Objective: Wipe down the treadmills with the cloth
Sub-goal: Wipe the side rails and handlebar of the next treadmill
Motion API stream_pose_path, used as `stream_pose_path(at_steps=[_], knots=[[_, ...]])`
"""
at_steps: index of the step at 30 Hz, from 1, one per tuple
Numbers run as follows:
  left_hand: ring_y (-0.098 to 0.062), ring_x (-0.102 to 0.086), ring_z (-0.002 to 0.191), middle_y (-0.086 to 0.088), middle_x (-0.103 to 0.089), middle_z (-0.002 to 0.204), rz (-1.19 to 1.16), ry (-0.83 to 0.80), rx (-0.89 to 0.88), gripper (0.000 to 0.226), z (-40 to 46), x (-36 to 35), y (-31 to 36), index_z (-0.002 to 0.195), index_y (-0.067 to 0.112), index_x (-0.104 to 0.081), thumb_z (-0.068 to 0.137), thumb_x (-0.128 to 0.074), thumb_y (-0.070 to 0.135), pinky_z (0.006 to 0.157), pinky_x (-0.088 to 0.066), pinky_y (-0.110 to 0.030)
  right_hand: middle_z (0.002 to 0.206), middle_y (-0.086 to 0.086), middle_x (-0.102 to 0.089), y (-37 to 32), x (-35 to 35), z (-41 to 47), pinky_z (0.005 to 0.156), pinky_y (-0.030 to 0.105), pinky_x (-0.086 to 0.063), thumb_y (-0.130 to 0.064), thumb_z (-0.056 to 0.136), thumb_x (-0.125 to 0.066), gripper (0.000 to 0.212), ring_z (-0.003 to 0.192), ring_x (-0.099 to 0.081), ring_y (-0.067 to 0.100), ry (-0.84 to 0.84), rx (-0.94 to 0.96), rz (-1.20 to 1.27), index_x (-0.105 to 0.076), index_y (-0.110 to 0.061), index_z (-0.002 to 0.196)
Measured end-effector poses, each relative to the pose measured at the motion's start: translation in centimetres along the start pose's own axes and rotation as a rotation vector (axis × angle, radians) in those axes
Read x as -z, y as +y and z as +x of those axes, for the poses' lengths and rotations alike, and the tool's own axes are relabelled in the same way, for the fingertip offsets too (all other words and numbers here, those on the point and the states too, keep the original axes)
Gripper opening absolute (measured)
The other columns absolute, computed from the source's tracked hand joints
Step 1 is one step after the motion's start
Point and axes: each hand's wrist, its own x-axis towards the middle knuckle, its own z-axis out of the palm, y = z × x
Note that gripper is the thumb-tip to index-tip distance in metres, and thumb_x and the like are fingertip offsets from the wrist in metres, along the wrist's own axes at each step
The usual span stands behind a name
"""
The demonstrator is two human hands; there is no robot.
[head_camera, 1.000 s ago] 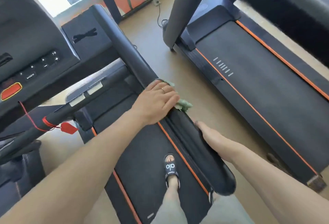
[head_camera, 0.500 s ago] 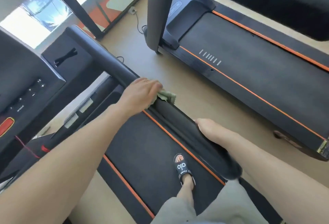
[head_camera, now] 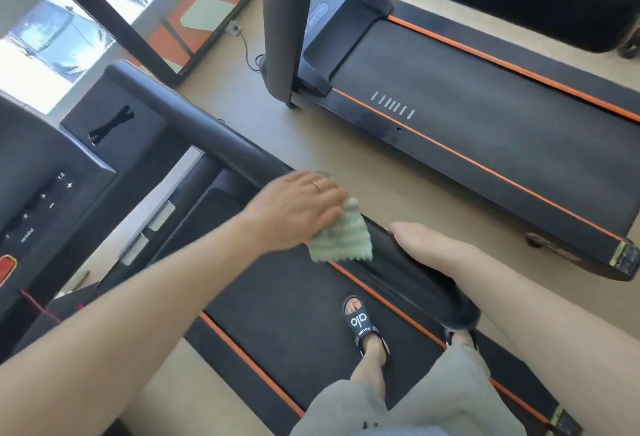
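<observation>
The left hand (head_camera: 298, 208) lies flat on the near treadmill's black handrail (head_camera: 214, 144), fingers straight and close together, a ring on one of them. It presses a pale green cloth (head_camera: 341, 239) against the rail — most of the cloth pokes out from under the fingertips, its zigzag edge hanging toward the belt. The picture is a little blurred around this hand.

Just beside the cloth, further down the same rail, the right hand (head_camera: 426, 245) rests on the rail's outer side. Its fingers curl over the far edge and out of sight, so how tightly it grips cannot be told.

Below the rail runs the near treadmill's dark belt (head_camera: 277, 314), bordered by orange stripes. A foot in a black slide sandal (head_camera: 362, 324) stands on it, and grey shorts (head_camera: 398, 408) fill the bottom edge of the view.

To the left sits the console (head_camera: 45, 200) with its small buttons and a red stop button at the frame's edge. Across a strip of tan floor (head_camera: 329, 165) stands a second treadmill (head_camera: 485, 130) — black, with the same orange stripes.
</observation>
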Motion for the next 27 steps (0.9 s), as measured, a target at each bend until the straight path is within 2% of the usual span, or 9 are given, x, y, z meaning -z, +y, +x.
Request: stream_pose_path(at_steps=[5, 8, 11, 14, 16, 18, 21, 25, 27], knots=[[-0.033, -0.057, 0.116, -0.012, -0.068, 0.109, 0.046, 0.049, 0.558, 0.039, -1.4, 0.1, -4.6, 0.104, 0.010, -0.065, 0.106, -0.030, 0.027, 0.113, -0.035, -0.044, 0.105, 0.007, -0.052, -0.1, -0.3, 0.4, 0.082, 0.031, -0.031, -0.029, 0.102, -0.023, 0.035, 0.083, -0.045, 0.019, 0.026, -0.019, 0.028, -0.047, -0.019, 0.079], [-0.035, -0.057, 0.108, -0.011, -0.065, 0.102, -0.034, 0.121, 0.415, 0.036, 0.0, -0.7, 3.2, 0.100, 0.011, -0.064, 0.103, -0.034, 0.032, 0.110, -0.036, -0.045, 0.106, 0.007, -0.045, -0.5, -0.4, 0.5, 0.083, 0.030, -0.028, -0.030, 0.105, -0.019, 0.035, 0.093, -0.040, 0.022, 0.040, -0.018, 0.070, -0.046, -0.014, 0.088], [-0.031, -0.052, 0.120, -0.009, -0.062, 0.122, -0.086, 0.088, 0.229, 0.044, 0.0, -1.3, 10.0, 0.121, 0.008, -0.062, 0.105, -0.035, 0.039, 0.118, -0.028, -0.042, 0.112, 0.004, -0.042, -0.7, -0.4, 0.2, 0.094, 0.033, -0.032, -0.035, 0.106, -0.017, 0.032, 0.105, -0.041, 0.020, 0.047, -0.030, 0.159, -0.045, -0.019, 0.103], [-0.028, -0.054, 0.124, -0.005, -0.063, 0.127, -0.058, 0.068, 0.059, 0.047, -0.2, -1.1, 8.6, 0.128, 0.009, -0.061, 0.108, -0.030, 0.038, 0.117, -0.031, -0.039, 0.130, 0.007, -0.051, -0.7, 0.0, -0.3, 0.098, 0.032, -0.029, -0.034, 0.106, -0.016, 0.036, 0.108, -0.039, 0.016, -0.022, -0.002, 0.168, -0.048, -0.019, 0.112], [-0.027, -0.059, 0.118, -0.005, -0.067, 0.118, -0.031, 0.094, 0.134, 0.045, -0.1, -1.1, 4.5, 0.119, 0.011, -0.065, 0.108, -0.029, 0.034, 0.114, -0.035, -0.038, 0.141, 0.009, -0.049, -0.9, 0.3, -0.9, 0.098, 0.029, -0.029, -0.033, 0.106, -0.015, 0.046, 0.116, -0.044, 0.019, -0.059, 0.018, 0.115, -0.054, -0.013, 0.122], [-0.030, -0.060, 0.115, -0.008, -0.069, 0.112, -0.012, 0.154, 0.403, 0.045, -0.5, -1.0, 0.3, 0.109, 0.009, -0.067, 0.107, -0.027, 0.030, 0.114, -0.034, -0.039, 0.140, 0.004, -0.050, -0.7, 0.5, -1.6, 0.105, 0.029, -0.029, -0.038, 0.106, -0.013, 0.056, 0.125, -0.047, 0.022, -0.119, 0.003, 0.110, -0.055, -0.013, 0.133], [-0.030, -0.054, 0.121, -0.008, -0.067, 0.117, -0.018, 0.249, 0.641, 0.039, -0.6, -1.4, 0.4, 0.110, 0.008, -0.065, 0.107, -0.030, 0.026, 0.118, -0.029, -0.042, 0.121, 0.008, -0.060, 0.1, 1.3, -2.1, 0.085, 0.024, -0.038, -0.036, 0.106, -0.013, 0.058, 0.107, -0.057, 0.025, -0.168, 0.039, 0.114, -0.059, -0.008, 0.125], [-0.028, -0.054, 0.124, -0.005, -0.065, 0.124, -0.103, 0.298, 0.505, 0.035, 0.8, -2.7, 12.3, 0.119, 0.008, -0.067, 0.104, -0.039, 0.025, 0.121, -0.025, -0.043, 0.126, -0.001, -0.063, 3.1, 1.7, -2.2, 0.104, 0.033, -0.042, -0.043, 0.105, -0.024, 0.048, 0.115, -0.058, 0.018, -0.175, 0.035, 0.226, -0.063, -0.021, 0.124], [-0.029, -0.052, 0.131, -0.007, -0.062, 0.134, -0.140, 0.266, 0.401, 0.042, 1.3, -4.1, 19.0, 0.129, 0.007, -0.065, 0.105, -0.038, 0.029, 0.122, -0.026, -0.045, 0.120, 0.002, -0.069, 5.7, 1.6, -2.4, 0.103, 0.039, -0.047, -0.047, 0.104, -0.032, 0.043, 0.111, -0.064, 0.018, -0.198, 0.048, 0.336, -0.065, -0.022, 0.117]])
